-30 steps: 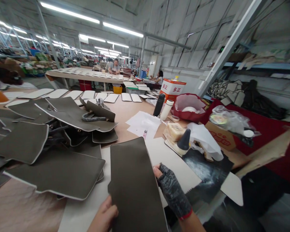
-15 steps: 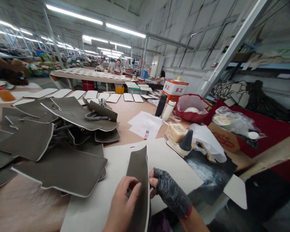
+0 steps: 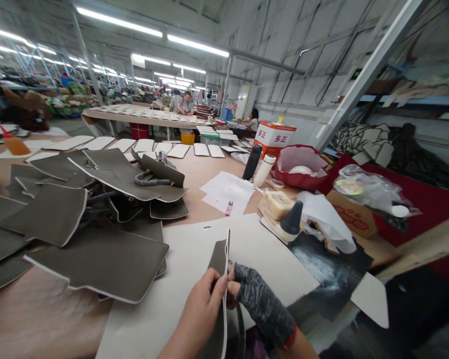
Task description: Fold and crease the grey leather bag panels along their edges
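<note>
My left hand (image 3: 200,309) and my gloved right hand (image 3: 264,304) grip a taupe leather panel (image 3: 218,262) with white edging, pinching it between them. The panel stands edge-on and bent, and its lower part is hidden behind my left hand. Under my hands lies a white card sheet (image 3: 187,279). To the left, a heap of taupe leather panels (image 3: 97,264) with white edges covers the table. Further back sits a taupe leather bag (image 3: 160,172) with a grey handle.
Thread snips (image 3: 229,208) lie on white papers (image 3: 224,192). A black cone (image 3: 292,219) stands on a board at right, near a black flask (image 3: 252,162) and a red basket (image 3: 299,167). Rows of pale panels and several co-workers are further back.
The panel has turned from lying nearly flat to edge-on and bent. My hands have closed in on each other around it. The view has shifted slightly.
</note>
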Action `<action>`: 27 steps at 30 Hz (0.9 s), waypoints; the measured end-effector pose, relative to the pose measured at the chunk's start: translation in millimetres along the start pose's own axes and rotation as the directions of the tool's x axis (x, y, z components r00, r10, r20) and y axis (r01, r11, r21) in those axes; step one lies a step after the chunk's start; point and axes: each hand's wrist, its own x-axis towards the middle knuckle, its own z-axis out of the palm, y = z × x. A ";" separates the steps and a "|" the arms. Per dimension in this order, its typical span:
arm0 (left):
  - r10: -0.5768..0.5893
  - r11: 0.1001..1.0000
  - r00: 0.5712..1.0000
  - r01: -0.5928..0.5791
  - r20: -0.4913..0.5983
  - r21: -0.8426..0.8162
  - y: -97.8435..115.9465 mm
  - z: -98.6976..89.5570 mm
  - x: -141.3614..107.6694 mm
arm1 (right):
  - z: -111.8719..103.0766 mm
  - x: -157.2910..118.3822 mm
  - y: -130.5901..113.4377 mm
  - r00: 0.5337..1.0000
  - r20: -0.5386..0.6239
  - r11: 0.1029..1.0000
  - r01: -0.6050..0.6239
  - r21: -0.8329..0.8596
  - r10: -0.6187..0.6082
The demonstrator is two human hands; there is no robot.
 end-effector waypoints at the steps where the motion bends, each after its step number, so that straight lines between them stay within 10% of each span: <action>1: 0.011 0.999 1.000 -0.011 -0.008 0.035 -0.7 0.0 0.6 | 0.1 0.4 2.2 1.000 0.004 1.000 -0.006 0.018 0.005; 11: -0.088 0.996 0.995 0.088 -0.045 -0.002 -4.1 -5.3 5.1 | -13.9 -4.9 -6.2 0.997 -0.078 1.000 -0.005 -0.027 0.003; 20: 0.066 0.966 0.997 -0.072 0.035 0.247 2.8 1.5 6.6 | -7.0 -3.4 -9.6 0.995 -0.082 0.970 0.033 -0.242 -0.055; 27: 0.126 0.989 0.990 -0.119 -0.069 0.093 -3.8 -0.4 6.1 | -19.1 -1.0 -12.7 0.997 -0.071 0.962 0.005 -0.273 -0.026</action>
